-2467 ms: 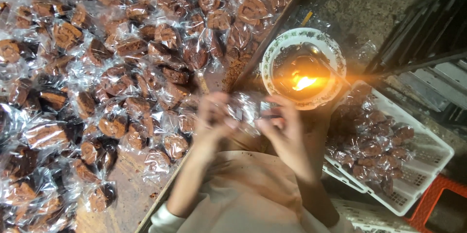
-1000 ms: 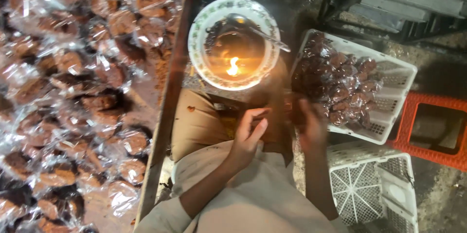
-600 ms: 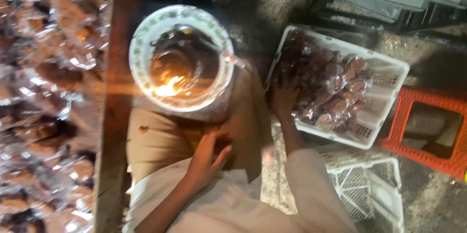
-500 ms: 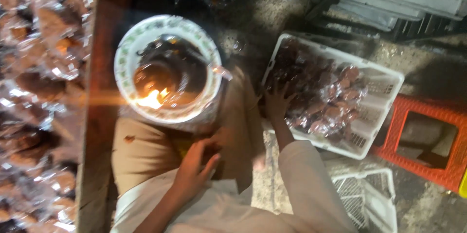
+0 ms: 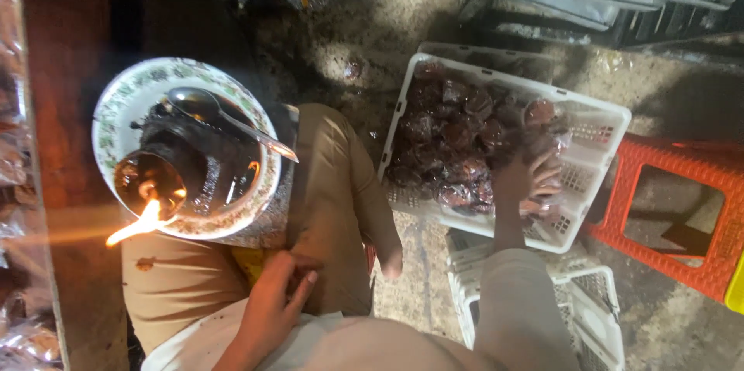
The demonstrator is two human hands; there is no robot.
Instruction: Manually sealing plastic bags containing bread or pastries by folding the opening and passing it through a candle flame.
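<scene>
While the left hand [image 5: 271, 301] rests loosely open on the thigh, the right hand [image 5: 527, 181] has swung from the lap to the white basket's [image 5: 597, 119] near edge, fingers spread over the wrapped sweets [image 5: 453, 135], the packet apparently dropped.

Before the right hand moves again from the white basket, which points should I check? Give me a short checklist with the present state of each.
1. Right hand is inside the white basket, over the wrapped brown packets: ok.
2. Right fingers have released the packet: cannot tell, the view is blurred.
3. Left hand is away from the flame, resting on the knee: ok.
4. Flame stays inside the patterned plate: not ok, it reaches past the rim.
5. Spoon lies steady across the plate: ok.
</scene>
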